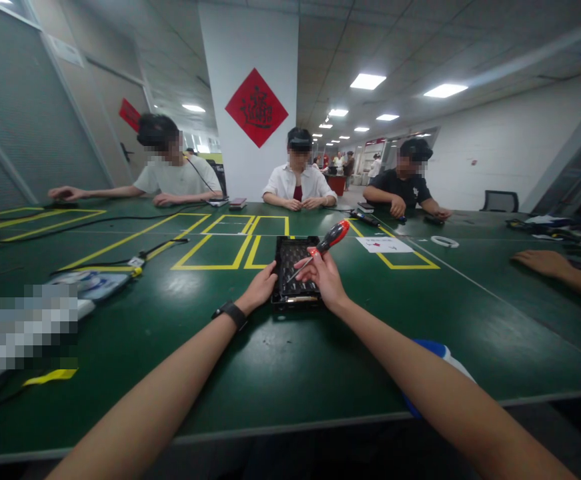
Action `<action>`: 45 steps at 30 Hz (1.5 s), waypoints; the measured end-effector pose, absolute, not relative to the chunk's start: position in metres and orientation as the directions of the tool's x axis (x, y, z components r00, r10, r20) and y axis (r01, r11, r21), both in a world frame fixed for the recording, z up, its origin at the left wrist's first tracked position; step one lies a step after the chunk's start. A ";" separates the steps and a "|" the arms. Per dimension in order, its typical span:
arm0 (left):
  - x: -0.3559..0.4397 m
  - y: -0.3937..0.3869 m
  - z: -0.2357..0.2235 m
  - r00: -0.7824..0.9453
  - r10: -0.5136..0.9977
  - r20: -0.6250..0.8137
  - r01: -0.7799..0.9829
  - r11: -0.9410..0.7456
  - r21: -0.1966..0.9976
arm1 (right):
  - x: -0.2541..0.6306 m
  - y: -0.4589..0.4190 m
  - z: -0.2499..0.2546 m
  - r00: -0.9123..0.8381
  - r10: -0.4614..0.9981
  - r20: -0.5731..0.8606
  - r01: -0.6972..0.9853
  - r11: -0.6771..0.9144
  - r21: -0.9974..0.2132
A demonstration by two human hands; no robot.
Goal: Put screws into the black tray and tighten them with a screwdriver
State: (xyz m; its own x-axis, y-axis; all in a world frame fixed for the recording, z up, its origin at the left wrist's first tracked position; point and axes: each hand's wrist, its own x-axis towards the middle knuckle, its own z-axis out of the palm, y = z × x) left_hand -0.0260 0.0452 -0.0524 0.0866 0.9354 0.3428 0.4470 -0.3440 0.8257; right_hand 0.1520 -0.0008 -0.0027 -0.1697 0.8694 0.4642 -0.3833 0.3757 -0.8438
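Observation:
In the middle of the table lies an open black case (285,307) with rows of small slots and what look like small metal bits. My left hand (260,288) is closed on the case's left edge, thumb on the rim; a dark band circles that wrist. My right hand (331,280) grips a screwdriver (332,237) with a red and black handle. Its thin shaft slants down to the left over the case, the handle pointing up and right. Whether the tip touches anything inside cannot be made out.
Yellow tape outlines (207,268) mark the green table (210,393). Bagged items (105,283) and cables lie left, a white paper (385,245) and a white ring (444,241) right. A blue-and-white object (433,348) sits beneath my right forearm. Several people sit around the table.

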 end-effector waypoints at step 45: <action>-0.008 -0.002 -0.014 0.363 0.785 0.503 0.394 -0.618 0.680 | 0.148 -0.001 -0.004 -0.144 0.849 0.509 -0.353 0.436 -0.828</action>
State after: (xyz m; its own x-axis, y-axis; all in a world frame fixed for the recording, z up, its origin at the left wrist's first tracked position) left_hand -0.0079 -0.0018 -0.0142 0.3629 0.7845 0.5028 0.3944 -0.6182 0.6799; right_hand 0.1481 -0.0012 -0.0039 -0.1438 0.8489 0.5086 -0.3532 0.4361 -0.8277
